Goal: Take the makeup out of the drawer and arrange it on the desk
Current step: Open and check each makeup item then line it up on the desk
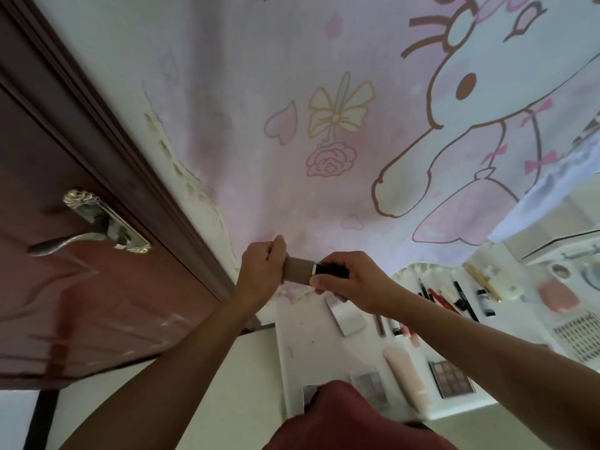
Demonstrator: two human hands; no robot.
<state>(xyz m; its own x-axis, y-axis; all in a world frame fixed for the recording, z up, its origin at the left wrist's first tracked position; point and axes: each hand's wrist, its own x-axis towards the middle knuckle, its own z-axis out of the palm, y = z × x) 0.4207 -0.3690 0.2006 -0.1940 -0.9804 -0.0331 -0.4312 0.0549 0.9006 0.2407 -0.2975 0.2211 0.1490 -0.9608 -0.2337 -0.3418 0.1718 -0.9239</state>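
Bottle (299,274) with dark cap (331,269) is held sideways above the white desk (306,347). Left hand (259,272) grips its beige end; right hand (355,282) grips the cap. Pencils (436,297) and a palette (451,380) lie on the desk.

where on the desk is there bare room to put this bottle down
Bare room for the bottle: the desk's left strip, between its left edge, the silver box and the pink tube. Right of that it is crowded: pencils, dark palette, pink puff.

Makeup (454,297) on desk (302,349), door (81,287) left.
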